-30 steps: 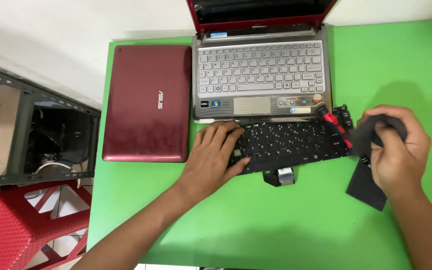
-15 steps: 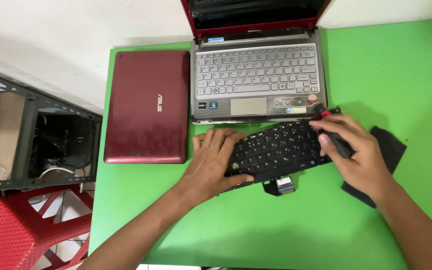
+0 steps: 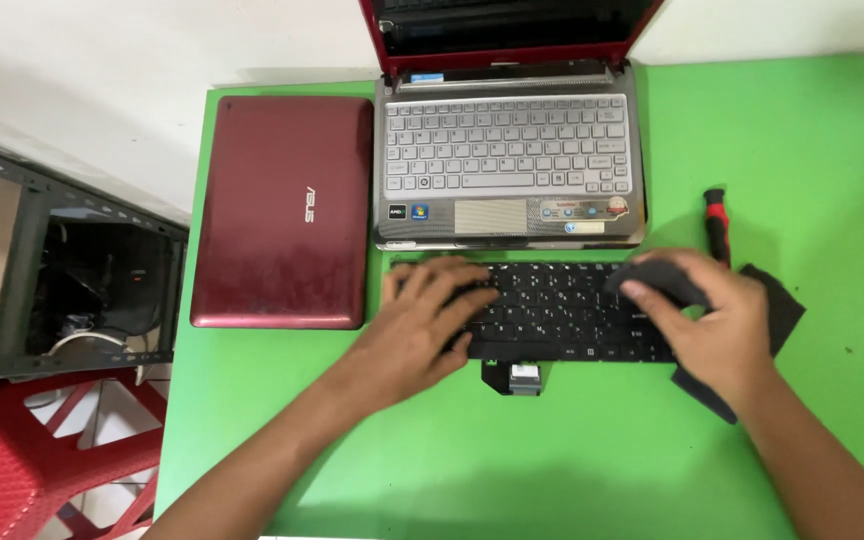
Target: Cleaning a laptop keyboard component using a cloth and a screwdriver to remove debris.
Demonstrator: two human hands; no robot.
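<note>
Leftward now, right hand (image 3: 722,320) clamps black cloth (image 3: 657,280) on black keyboard (image 3: 562,310); left hand (image 3: 427,320) flat, fingers apart.

Green table (image 3: 772,150), black keyboard (image 3: 562,310), maroon laptop (image 3: 282,210)

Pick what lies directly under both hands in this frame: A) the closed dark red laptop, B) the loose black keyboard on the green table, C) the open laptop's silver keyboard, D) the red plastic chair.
B: the left hand and the right hand both rest on the loose black keyboard lying on the green table, in front of the open laptop.
</note>
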